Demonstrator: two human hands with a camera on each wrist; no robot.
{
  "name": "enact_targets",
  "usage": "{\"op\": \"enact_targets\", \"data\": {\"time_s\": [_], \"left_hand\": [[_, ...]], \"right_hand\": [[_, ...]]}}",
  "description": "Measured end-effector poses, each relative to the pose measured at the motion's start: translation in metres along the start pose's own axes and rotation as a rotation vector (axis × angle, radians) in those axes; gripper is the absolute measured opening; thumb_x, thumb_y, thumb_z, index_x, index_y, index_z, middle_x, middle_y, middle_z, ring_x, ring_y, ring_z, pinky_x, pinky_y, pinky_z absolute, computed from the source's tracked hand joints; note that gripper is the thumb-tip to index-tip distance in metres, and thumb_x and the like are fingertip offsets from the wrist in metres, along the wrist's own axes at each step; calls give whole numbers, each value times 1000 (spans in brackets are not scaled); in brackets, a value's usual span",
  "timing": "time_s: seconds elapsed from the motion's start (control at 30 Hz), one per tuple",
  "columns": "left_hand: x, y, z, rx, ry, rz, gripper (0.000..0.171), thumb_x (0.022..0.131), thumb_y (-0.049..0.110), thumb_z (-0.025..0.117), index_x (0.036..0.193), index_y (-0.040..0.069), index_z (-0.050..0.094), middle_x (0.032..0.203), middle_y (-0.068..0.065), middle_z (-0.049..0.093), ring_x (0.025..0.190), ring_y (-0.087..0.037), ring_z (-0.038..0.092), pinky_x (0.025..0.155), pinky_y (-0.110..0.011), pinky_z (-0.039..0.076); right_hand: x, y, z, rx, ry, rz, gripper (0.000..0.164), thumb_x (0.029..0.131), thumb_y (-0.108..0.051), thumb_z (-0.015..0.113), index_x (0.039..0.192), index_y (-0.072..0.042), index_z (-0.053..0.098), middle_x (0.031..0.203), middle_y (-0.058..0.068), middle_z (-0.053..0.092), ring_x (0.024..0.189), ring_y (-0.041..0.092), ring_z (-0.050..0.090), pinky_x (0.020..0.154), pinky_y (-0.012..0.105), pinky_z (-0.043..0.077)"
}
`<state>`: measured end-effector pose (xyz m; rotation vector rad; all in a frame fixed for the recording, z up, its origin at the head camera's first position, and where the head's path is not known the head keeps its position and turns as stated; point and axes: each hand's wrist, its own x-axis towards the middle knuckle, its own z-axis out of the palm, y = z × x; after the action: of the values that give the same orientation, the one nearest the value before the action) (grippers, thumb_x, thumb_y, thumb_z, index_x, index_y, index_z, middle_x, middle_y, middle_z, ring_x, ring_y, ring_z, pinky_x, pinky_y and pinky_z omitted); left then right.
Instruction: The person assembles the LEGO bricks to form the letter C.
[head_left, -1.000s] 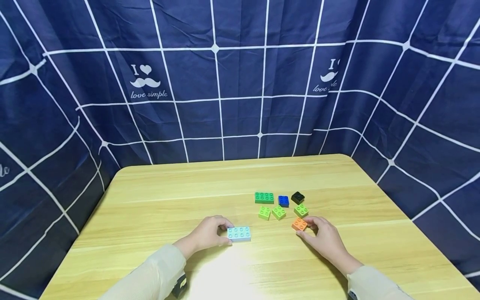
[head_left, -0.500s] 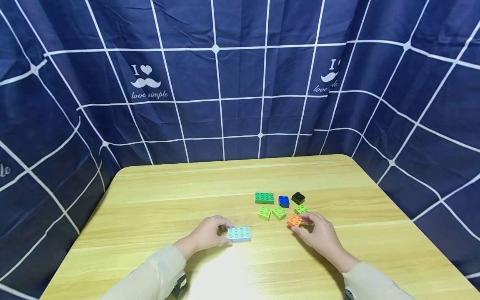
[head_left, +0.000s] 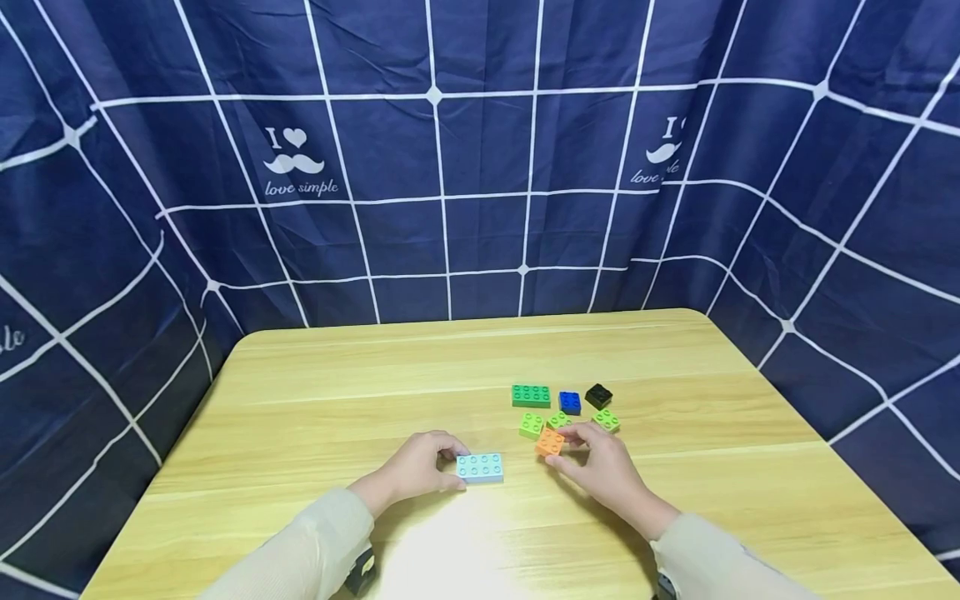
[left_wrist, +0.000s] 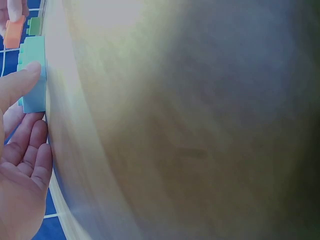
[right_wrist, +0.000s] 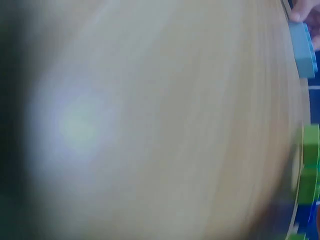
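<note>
My left hand (head_left: 418,469) pinches the left end of a light blue toy brick (head_left: 480,468) with two rows of studs, which lies on the wooden table. In the left wrist view the thumb lies along the side of this light blue brick (left_wrist: 36,90). To its right, my right hand (head_left: 606,471) grips a small orange brick (head_left: 550,442) between thumb and fingers. The orange brick partly covers a lime green brick (head_left: 558,420) behind it. Another lime brick (head_left: 531,426) sits just left of that one. The right hand itself is outside the right wrist view.
Beyond the hands stand a long green brick (head_left: 531,396), a blue brick (head_left: 570,403) and a black brick (head_left: 598,396). A third lime brick (head_left: 607,420) lies behind the right hand. A dark blue curtain (head_left: 480,167) with white lines surrounds the table (head_left: 337,367).
The right hand has carried the orange brick leftward, nearer the light blue brick and in front of the lime bricks. The left hand and the light blue brick have stayed in place.
</note>
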<state>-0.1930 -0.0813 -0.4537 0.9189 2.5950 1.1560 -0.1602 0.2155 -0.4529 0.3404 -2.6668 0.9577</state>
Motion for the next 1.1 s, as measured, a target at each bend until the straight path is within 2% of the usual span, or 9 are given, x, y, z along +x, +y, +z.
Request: {"op": "enact_targets", "data": {"time_s": [0.13, 0.23, 0.53, 0.67, 0.87, 1.1], "left_hand": [[0, -1, 1, 2, 6, 12, 31, 73, 15, 83, 100, 8, 69, 90, 9, 60, 82, -11, 54, 68, -22, 47], [1, -1, 1, -1, -1, -4, 31, 73, 15, 83, 100, 9, 69, 90, 10, 60, 82, -11, 53, 68, -22, 47], [2, -2, 0, -1, -12, -23, 30, 74, 17, 83, 100, 11, 69, 90, 11, 59, 82, -9, 53, 69, -21, 47], [2, -3, 0, 4, -10, 0, 31, 73, 17, 83, 100, 10, 69, 90, 10, 60, 82, -10, 53, 69, -22, 47], [2, -4, 0, 6, -9, -6, 32, 73, 19, 83, 101, 11, 69, 91, 11, 59, 83, -10, 53, 71, -23, 47], [2, -2, -1, 19, -6, 20, 33, 72, 18, 84, 99, 7, 68, 92, 6, 60, 84, -13, 55, 72, -23, 48]], "right_hand": [[4, -10, 9, 20, -1, -55, 38, 69, -20, 85, 101, -11, 67, 89, -7, 60, 82, 14, 60, 74, 34, 53], [6, -16, 15, 37, -10, -83, 37, 69, -21, 85, 100, -12, 67, 89, -8, 61, 82, 13, 60, 73, 33, 53], [12, -36, 28, 79, -131, -74, 39, 74, -29, 82, 107, -16, 67, 98, -10, 62, 88, 11, 60, 78, 33, 50], [15, -44, 32, 101, -177, -101, 38, 75, -27, 81, 109, -16, 67, 99, -12, 60, 89, 11, 58, 79, 33, 50], [19, -52, 39, 100, -246, -155, 38, 77, -27, 80, 110, -15, 66, 99, -12, 59, 90, 12, 57, 80, 33, 49], [23, -60, 46, 112, -283, -205, 38, 77, -24, 81, 109, -12, 66, 98, -10, 59, 89, 12, 58, 78, 28, 51]]}}
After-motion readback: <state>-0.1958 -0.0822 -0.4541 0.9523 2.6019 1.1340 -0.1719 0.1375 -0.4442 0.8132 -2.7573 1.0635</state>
